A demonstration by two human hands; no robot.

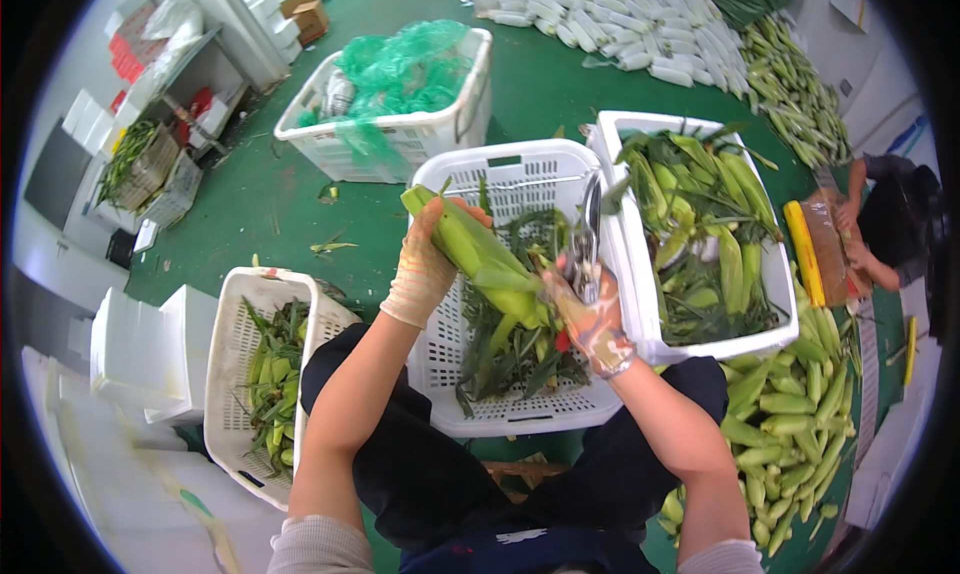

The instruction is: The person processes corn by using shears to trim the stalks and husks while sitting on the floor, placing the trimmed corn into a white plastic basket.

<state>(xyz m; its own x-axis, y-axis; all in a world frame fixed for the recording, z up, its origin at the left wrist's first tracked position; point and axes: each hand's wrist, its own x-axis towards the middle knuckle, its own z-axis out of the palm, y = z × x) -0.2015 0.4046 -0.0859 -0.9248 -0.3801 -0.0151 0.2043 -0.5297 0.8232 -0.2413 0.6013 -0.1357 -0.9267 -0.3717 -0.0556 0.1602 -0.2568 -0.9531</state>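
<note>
My left hand [431, 262], in a pale striped glove, grips a green-husked ear of corn [484, 255] near its thick end. The ear slants down to the right over a white slotted plastic basket [517, 427]. Stripped husk leaves [499, 349] lie in that basket. At the ear's lower end is my right hand [589, 311], in a patterned glove and blurred. It has hold of a shiny metal hand tool [590, 225] with long handles, perhaps shears. The right fingertips and the tool's working end are partly hidden, so whether they touch the ear is unclear.
A white foam box [720, 345] of corn and husks adjoins the basket on the right. Loose corn [787, 424] is piled beyond it. Left stands another husk basket [217, 424]; ahead, a crate [420, 142] with green netting. A person [892, 221] handles a carton at right.
</note>
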